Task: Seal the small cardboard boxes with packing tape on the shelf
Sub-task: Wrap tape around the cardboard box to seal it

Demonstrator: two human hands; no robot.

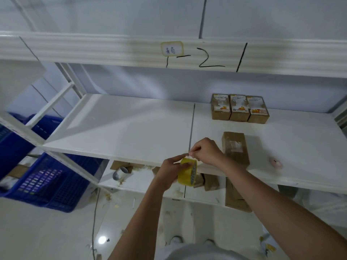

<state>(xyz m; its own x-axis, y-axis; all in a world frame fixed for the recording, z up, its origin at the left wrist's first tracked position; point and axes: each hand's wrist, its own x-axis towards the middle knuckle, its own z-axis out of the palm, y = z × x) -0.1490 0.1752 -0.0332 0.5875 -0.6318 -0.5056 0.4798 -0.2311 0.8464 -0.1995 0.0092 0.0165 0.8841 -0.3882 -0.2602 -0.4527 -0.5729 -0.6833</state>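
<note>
My left hand (170, 172) grips a yellow roll of packing tape (187, 172) just in front of the white shelf's front edge (116, 156). My right hand (205, 152) pinches the loose tape end at the top of the roll. A small brown cardboard box (235, 148) lies flat on the shelf just right of my right hand. Three more small boxes with labels (239, 108) stand side by side at the back of the shelf.
A small pinkish round object (276, 163) lies on the shelf to the right. Blue plastic crates (47, 177) stand at the left on the floor. The lower shelf (142, 184) holds cardboard pieces, scraps and a grey tape roll (120, 172). An upper shelf beam (112, 51) runs overhead.
</note>
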